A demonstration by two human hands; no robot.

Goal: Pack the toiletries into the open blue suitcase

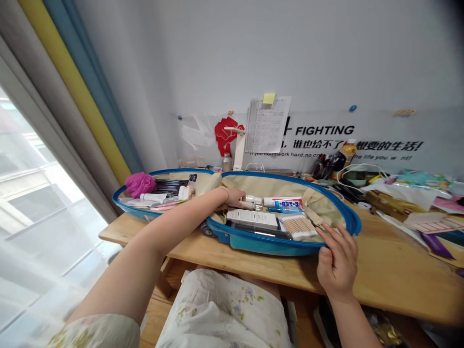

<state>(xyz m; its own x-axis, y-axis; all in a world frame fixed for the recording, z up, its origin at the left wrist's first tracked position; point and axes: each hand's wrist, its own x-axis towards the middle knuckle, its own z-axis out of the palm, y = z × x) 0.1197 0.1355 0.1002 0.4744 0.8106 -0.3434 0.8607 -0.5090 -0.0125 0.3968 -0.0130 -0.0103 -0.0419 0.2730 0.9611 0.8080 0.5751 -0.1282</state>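
A blue suitcase (261, 242) lies open on the wooden desk (384, 270), its beige lining showing. My left hand (234, 197) reaches into the right half and closes on a small white bottle (253, 199). My right hand (338, 261) rests on the near rim of that half, fingers spread over the edge. Inside this half lie a white box (253, 218), a toothpaste box (284, 202) and a clear box of cotton swabs (297, 225). The left half holds a pink bath puff (139, 184) and a white tube (154, 197).
The desk's right side is cluttered with papers, cables and bags (406, 198). A wall with a poster and pinned sheet (266, 124) stands behind. Curtains and a window (43, 193) fill the left. My lap in floral cloth (224, 314) is below the desk edge.
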